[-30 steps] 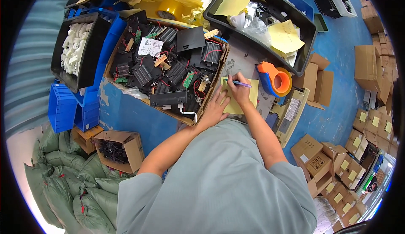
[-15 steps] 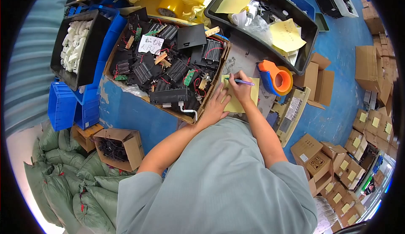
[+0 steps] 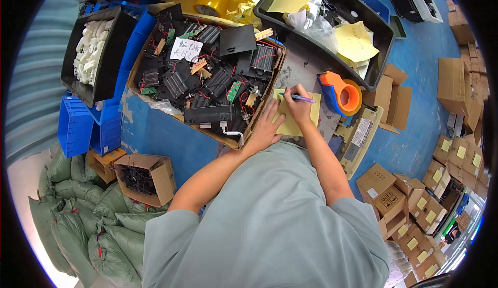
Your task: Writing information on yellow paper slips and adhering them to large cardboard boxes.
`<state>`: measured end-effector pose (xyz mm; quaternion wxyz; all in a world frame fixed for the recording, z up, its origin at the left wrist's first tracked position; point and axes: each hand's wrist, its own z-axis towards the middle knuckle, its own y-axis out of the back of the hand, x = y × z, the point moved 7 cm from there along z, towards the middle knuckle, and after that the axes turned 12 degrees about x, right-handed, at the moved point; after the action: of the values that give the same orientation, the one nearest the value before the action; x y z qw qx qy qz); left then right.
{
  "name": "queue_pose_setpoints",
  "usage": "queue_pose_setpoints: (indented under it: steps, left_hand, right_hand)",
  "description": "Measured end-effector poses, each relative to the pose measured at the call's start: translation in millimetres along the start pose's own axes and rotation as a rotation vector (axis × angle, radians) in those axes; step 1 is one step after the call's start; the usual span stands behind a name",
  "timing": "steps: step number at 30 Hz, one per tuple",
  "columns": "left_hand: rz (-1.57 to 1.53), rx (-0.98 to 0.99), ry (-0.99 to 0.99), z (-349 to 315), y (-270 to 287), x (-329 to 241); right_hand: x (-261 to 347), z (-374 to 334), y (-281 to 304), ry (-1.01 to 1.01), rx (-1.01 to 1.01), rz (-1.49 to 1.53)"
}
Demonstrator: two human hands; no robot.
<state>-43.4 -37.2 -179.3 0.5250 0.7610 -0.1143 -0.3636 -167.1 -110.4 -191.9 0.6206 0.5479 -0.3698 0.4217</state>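
At the far left of the frame a black tray (image 3: 110, 59) of white foam pieces sits above stacked blue bins (image 3: 78, 127), with green sacks (image 3: 78, 210) piled at the lower left and a small open cardboard box (image 3: 148, 176) of dark parts beside them. Left of centre, a shallow cardboard tray (image 3: 249, 127) is heaped with black electronic parts and red wires, a white handwritten slip (image 3: 185, 48) lying on top. Just right of it, at the centre, the left hand (image 3: 267, 127) lies flat with fingers spread, pressing down the near left edge of a yellow paper sheet (image 3: 290, 124) on the worktop. The right hand (image 3: 300, 107) rests on the same sheet, its fingers pinched closed around a blue pen (image 3: 302, 99) whose tip touches the paper. Just right of the sheet stands an orange-and-blue tape dispenser (image 3: 340, 93). In the upper right, a long black bin (image 3: 381, 54) holds more yellow sheets and clear bags. Many small cardboard cartons (image 3: 446, 163) crowd the blue floor at the right edge.
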Motion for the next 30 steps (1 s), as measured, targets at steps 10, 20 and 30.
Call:
queue_pose_setpoints:
  steps: [10,20,30]
  left_hand:
    - [0.026,0.000,-0.009,-2,-4,0]
    - [0.015,0.006,-0.008,-2,-3,1]
    - [0.031,0.007,-0.018,-3,-4,1]
  right_hand:
    - [3,-1,-3,0.019,0.034,-0.008]
    - [5,-1,-2,0.024,0.032,-0.028]
    - [-4,-3,10,-0.005,-0.015,0.015]
